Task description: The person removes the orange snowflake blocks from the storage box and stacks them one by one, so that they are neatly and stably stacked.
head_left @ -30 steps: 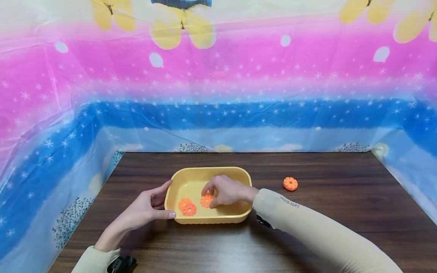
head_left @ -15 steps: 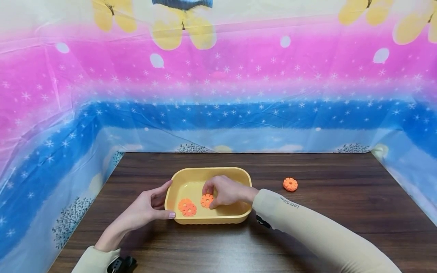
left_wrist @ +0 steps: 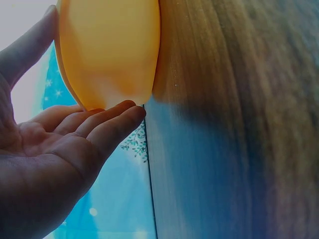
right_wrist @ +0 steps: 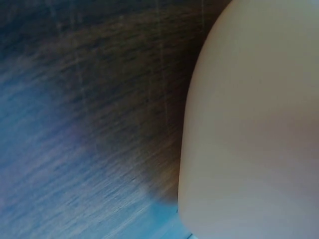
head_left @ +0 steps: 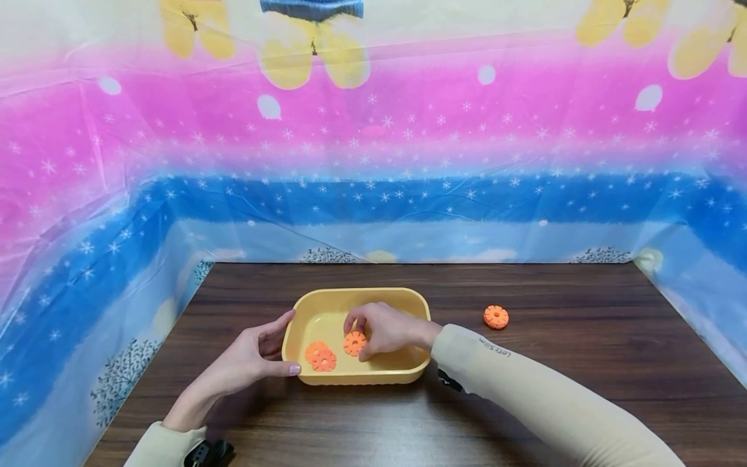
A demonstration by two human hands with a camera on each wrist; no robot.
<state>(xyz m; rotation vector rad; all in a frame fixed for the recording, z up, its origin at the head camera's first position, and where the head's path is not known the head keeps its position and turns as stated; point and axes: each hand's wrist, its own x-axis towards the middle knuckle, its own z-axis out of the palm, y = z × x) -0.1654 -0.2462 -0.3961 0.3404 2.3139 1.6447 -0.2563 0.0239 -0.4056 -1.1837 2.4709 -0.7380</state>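
An oblong yellow plastic tub [head_left: 403,375] stands on the table. My left hand [head_left: 248,353] holds its left end, thumb at the near corner and fingers along the outer wall; in the left wrist view that hand [left_wrist: 60,144] touches the tub [left_wrist: 109,45]. Inside, my right hand [head_left: 385,329] pinches an orange notched disc [head_left: 350,350] between thumb and fingers. More orange notched discs [head_left: 323,360] overlap on the tub floor to the left. The right wrist view shows just the tub's outer wall [right_wrist: 249,139], with the hand hidden.
An orange notched disc [head_left: 496,317], looking thick like a small stack, lies on the dark wooden table [head_left: 560,311] right of the tub. A printed cloth [head_left: 408,194] hangs behind the table and along both sides.
Both hands, the tub and the discs look essentially still. Only the whole head view has shifted down very slightly.
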